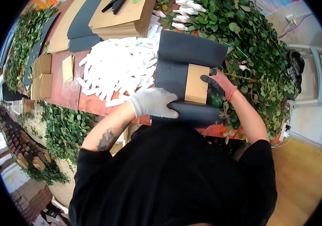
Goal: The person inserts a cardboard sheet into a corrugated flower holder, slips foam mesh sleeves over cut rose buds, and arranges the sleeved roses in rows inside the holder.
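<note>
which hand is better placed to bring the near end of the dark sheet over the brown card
Likely the left hand: it's on the dark sheet's near end, while the right hand is at the brown card.

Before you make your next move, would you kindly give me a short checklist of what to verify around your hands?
1. Left hand on the lower flap of the black corrugated sheet: ok, at its left end.
2. Right hand at the tan cardboard panel: ok, at its right edge.
3. Panel lying on the sheet: ok.
4. Both flaps flat: not ok; the lower one and the ribbed upper flap are both curved.
5. Right side of the sheet clear of green leaves: not ok, they crowd it.
6. Anything under the panel: cannot tell, it covers that area.
</note>
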`<state>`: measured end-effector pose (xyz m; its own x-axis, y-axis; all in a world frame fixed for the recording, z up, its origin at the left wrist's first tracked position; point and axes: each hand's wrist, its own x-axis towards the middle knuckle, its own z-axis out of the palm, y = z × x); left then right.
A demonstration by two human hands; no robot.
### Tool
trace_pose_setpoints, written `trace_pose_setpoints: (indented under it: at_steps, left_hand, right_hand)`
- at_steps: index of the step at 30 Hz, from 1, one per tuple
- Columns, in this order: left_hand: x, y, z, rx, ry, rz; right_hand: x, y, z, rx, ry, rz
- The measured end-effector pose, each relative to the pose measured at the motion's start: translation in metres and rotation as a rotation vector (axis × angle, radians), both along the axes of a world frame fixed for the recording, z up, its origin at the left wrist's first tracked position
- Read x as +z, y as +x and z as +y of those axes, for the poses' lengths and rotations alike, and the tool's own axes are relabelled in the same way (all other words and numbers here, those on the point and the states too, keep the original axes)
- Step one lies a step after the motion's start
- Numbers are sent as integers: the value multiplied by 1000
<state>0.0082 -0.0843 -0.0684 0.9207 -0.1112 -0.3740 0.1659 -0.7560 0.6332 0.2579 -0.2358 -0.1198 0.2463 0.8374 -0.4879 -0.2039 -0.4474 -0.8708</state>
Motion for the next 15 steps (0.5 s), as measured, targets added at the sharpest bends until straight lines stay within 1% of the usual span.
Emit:
trace_pose_setpoints:
  at_steps: [1,3,4,5,7,9,11,12,15]
  left_hand:
    - [0,0,-1,-15,5,8]
    - [-1,-2,-15,102,180,49]
    - [1,0,-20,82,329,52]
    - [2,0,-24,81,335,50]
    - [5,-3,-29,123,530,-57]
    - [-6,-6,-30,153,511,-85]
    - [-14,-11,-27,210,364,-315]
    - [-20,-11,-23,189,276,-304]
    - [-16,-7,-21,142,300,-232]
  right_hand:
    - [4,-5,5,-15,5,8]
    - [19,-22,16,113,-304,-620]
    - [7,-19,23,172,-234,-611]
    - [1,-24,29,168,-229,-612]
    - [-15,-35,42,206,-91,-611]
    - [-30,-38,47,227,-42,-797]
    - [-9,-48,50,129,-210,-503]
    - [4,-52,52,143,-219,-526]
    - [5,-56,52,114,-229,-578]
